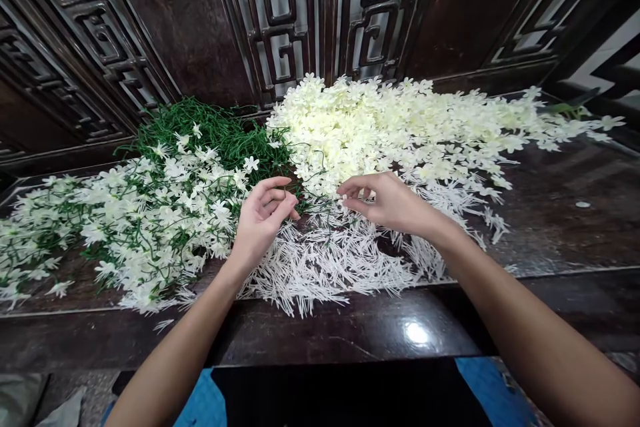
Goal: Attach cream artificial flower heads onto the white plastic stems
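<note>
My left hand (265, 213) is closed in a pinch, thumb against fingers, on a thin green artificial stem (320, 199) that runs out toward the right. Facing it, my right hand (375, 199) also pinches with thumb and forefinger; a small white bit shows at its fingertips, too small to name. Both hands hover above a heap of loose white stamen pieces (320, 267). Just behind the right hand lies a big pile of cream-white flower heads (350, 127). A tangle of bare green stems (205, 127) is behind my left hand.
Assembled white flowers on green stems (160, 220) spread across the left of the dark wooden bench (565, 227). A carved wooden backrest (200, 20) rises behind the piles. One loose white petal (583, 204) lies on the right.
</note>
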Demonstrator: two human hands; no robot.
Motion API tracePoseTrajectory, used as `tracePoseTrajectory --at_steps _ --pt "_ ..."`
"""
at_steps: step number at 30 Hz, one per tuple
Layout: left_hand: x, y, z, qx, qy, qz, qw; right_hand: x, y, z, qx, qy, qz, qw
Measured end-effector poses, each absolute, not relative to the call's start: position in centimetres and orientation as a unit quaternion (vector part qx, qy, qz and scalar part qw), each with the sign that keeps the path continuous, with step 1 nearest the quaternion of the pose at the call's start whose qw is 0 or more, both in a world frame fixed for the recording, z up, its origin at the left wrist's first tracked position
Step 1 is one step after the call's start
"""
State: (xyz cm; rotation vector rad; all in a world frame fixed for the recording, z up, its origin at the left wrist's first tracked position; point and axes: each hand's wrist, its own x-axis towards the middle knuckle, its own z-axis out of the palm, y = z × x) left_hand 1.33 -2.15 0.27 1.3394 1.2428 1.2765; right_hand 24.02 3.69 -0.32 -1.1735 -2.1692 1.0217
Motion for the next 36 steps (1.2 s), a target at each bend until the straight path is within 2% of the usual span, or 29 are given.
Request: tracePoseTrajectory --at_steps 8,15,20,23,26,32,36 --pt "1.9 -2.4 -0.1 0.629 0.475 0.443 0.427 22.6 2.6 0.2 -0.3 -0.706 0.55 0.331" --pt "2.3 -2.5 -0.1 0.617 0.463 0.446 0.454 21.2 1.9 -0.7 -0.323 -0.642 0.588 0.37" --pt "2.2 -2.6 0.3 0.608 0.489 0.443 0.442 22.1 2.0 0.2 -0.343 -0.714 0.514 0.33" --pt "2.0 -2.5 0.6 0.599 0.509 0.455 0.42 23.0 2.4 0.8 -0.335 -0.79 0.453 0.241" --pt "1.7 -2.3 0.7 0.599 0.519 0.462 0.397 23.1 2.4 0.8 -0.309 -0.821 0.443 0.183" --pt "1.5 -2.1 0.3 0.608 0.526 0.453 0.387 21.3 1.1 -0.8 -0.278 -0.869 0.387 0.129" --pt "1.5 -2.0 0.1 0.606 0.52 0.454 0.395 21.1 0.9 -1.6 -0.269 -0.876 0.377 0.135"
